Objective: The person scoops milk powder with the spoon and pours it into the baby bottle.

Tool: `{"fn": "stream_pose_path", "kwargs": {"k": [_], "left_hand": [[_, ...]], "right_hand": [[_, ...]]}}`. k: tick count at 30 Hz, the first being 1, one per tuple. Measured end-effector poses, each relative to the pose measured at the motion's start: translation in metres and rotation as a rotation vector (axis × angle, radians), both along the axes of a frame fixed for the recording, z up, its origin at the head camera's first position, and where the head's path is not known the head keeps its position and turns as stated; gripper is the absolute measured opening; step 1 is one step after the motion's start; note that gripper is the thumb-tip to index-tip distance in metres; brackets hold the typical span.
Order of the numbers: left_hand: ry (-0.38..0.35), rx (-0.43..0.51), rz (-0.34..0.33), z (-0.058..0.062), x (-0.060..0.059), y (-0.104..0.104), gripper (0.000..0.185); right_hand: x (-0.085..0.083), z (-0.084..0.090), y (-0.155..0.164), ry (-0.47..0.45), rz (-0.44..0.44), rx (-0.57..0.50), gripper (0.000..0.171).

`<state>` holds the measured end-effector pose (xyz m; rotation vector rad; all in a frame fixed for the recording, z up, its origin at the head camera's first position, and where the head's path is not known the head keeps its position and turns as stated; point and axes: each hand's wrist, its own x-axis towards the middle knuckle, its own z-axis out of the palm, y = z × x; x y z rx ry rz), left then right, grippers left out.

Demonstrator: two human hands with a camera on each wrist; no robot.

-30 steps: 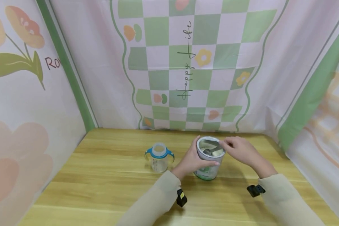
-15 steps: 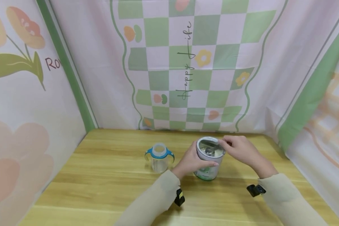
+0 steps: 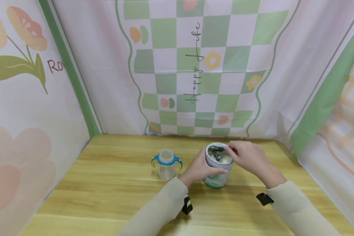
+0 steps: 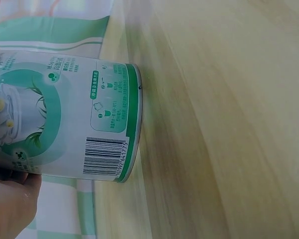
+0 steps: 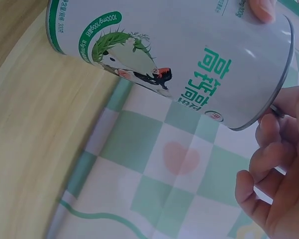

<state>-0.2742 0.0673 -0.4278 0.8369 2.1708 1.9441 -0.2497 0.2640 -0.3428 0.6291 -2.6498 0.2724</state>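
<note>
An open, white and green milk powder can (image 3: 214,178) stands on the table, with pale powder showing inside its rim. My left hand (image 3: 199,167) grips the can from the left, thumb across its front. At the can's right rim, my right hand (image 3: 249,156) pinches the handle of a grey metal spoon (image 3: 216,155), whose bowl is down in the powder. In the right wrist view, the curled fingers (image 5: 268,159) of that hand sit just by the rim, and most of the spoon is hidden behind the can wall. The left wrist view shows the can's barcode side.
A clear baby bottle (image 3: 166,171) with a blue two-handled collar and no cap stands left of the can, near my left forearm. The wooden table (image 3: 106,190) ends at a checkered curtain (image 3: 188,82) behind, with more printed curtains on both sides.
My right hand has shifted a little left over the rim, and the spoon has moved about within the powder. My left hand, the can and the bottle have stayed put.
</note>
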Motion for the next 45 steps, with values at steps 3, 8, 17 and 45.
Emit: {"fn": "stream_pose_path", "kwargs": {"k": [3, 8, 17, 45], "left_hand": [[-0.003, -0.009, 0.005, 0.000, 0.000, -0.001, 0.087], [-0.019, -0.013, 0.011, 0.001, 0.001, -0.002, 0.088], [-0.006, 0.012, -0.040, 0.002, 0.001, -0.005, 0.084], [-0.018, 0.007, -0.030, 0.006, 0.005, -0.003, 0.086]], "right_hand": [[0.000, 0.001, -0.002, -0.040, -0.011, 0.013, 0.030], [-0.001, 0.007, -0.008, -0.111, -0.022, 0.027, 0.032], [-0.003, 0.011, -0.017, -0.185, 0.030, 0.027, 0.035], [0.000, 0.017, -0.025, -0.279, 0.033, -0.114, 0.008]]}}
